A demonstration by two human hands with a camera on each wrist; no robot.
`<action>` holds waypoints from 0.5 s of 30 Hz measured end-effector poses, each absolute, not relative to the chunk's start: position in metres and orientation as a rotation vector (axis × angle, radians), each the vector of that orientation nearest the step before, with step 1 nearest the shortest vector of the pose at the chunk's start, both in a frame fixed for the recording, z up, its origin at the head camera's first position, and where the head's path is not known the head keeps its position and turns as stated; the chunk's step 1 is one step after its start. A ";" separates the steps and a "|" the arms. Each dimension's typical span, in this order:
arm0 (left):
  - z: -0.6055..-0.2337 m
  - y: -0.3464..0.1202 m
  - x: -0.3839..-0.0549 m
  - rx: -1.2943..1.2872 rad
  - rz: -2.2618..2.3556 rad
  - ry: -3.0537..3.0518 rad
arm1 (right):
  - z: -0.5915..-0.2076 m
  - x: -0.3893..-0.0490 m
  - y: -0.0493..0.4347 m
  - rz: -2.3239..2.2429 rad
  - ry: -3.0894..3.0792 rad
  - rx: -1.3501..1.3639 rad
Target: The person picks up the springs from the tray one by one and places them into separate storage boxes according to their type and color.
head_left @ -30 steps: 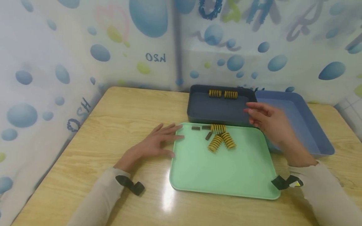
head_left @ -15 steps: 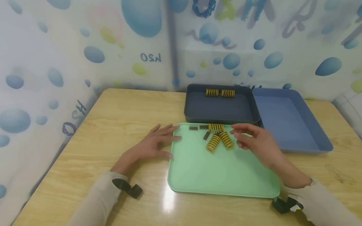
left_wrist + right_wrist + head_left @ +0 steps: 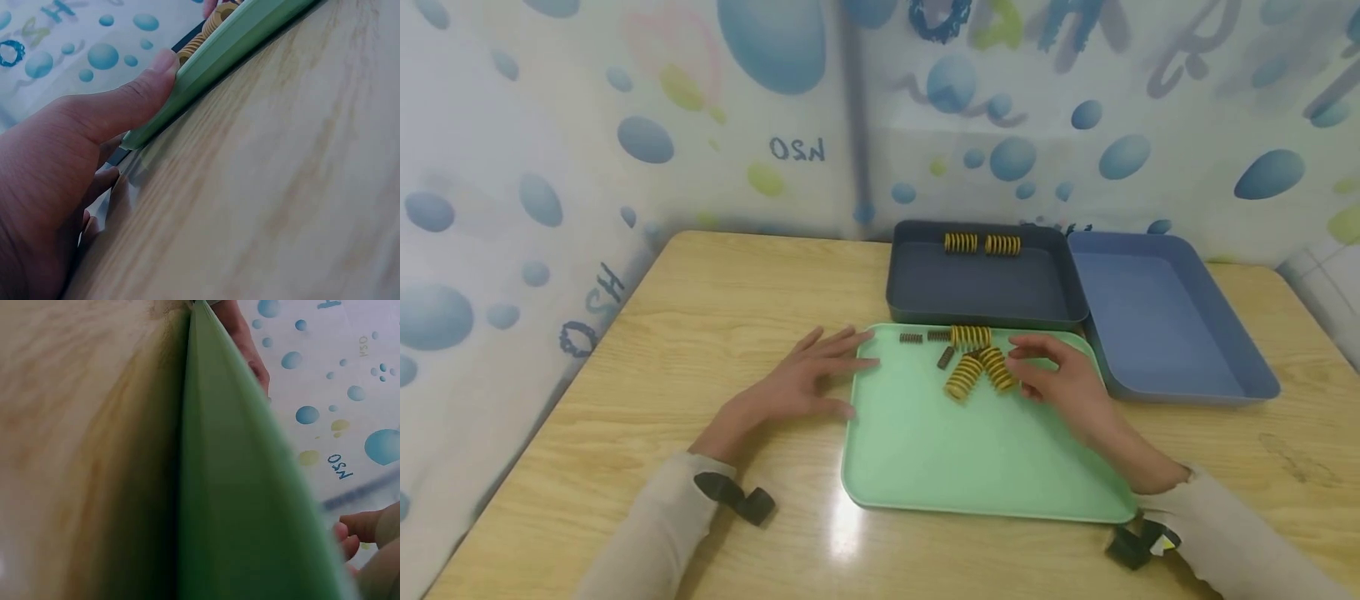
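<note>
My left hand (image 3: 801, 379) rests at the left edge of the green tray (image 3: 977, 458), fingers spread; in the left wrist view its thumb (image 3: 140, 94) touches the rim. Over the tray's upper right part, my right hand (image 3: 1067, 392) has its fingers bent, fingertips beside a tilted yellow spring (image 3: 997, 369). Whether they touch it I cannot tell. Another yellow spring (image 3: 964, 379) leans the other way beside it, and a third yellow spring (image 3: 971, 337) lies along the back rim. Small dark springs, including one dark spring (image 3: 911, 338) at the left, lie near them.
Behind the green tray stands a dark grey tray (image 3: 985, 312) holding two yellow springs (image 3: 982, 243) along its back wall. A blue tray (image 3: 1195, 394) stands to its right. All are on a wooden table (image 3: 760, 283) in front of a patterned wall covering (image 3: 775, 192).
My right hand has moved left and down from the dark grey tray's right end to the yellow springs on the green tray. The left hand stays put; the head view has shifted slightly.
</note>
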State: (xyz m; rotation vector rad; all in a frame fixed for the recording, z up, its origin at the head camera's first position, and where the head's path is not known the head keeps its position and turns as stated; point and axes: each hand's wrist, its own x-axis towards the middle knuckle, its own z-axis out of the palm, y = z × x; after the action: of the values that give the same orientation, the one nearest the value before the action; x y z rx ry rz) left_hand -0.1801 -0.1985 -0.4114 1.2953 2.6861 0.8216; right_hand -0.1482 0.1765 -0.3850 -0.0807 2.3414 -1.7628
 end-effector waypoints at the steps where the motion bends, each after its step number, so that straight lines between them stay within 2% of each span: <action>1: -0.411 -0.198 -0.180 1.295 0.823 2.685 | -0.385 -0.148 0.176 -1.736 2.367 -0.074; 7: -0.409 -0.198 -0.179 1.299 0.838 2.676 | -0.387 -0.146 0.176 -1.503 2.551 -0.104; 15: -0.411 -0.198 -0.180 1.290 0.829 2.678 | -0.388 -0.144 0.176 -1.469 2.581 -0.145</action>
State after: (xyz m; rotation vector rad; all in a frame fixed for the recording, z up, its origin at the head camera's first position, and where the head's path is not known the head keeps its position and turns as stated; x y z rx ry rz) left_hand -0.1800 -0.1984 -0.4113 1.2897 2.6780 0.8293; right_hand -0.1441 0.1761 -0.3878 -0.1447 2.5806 -1.4692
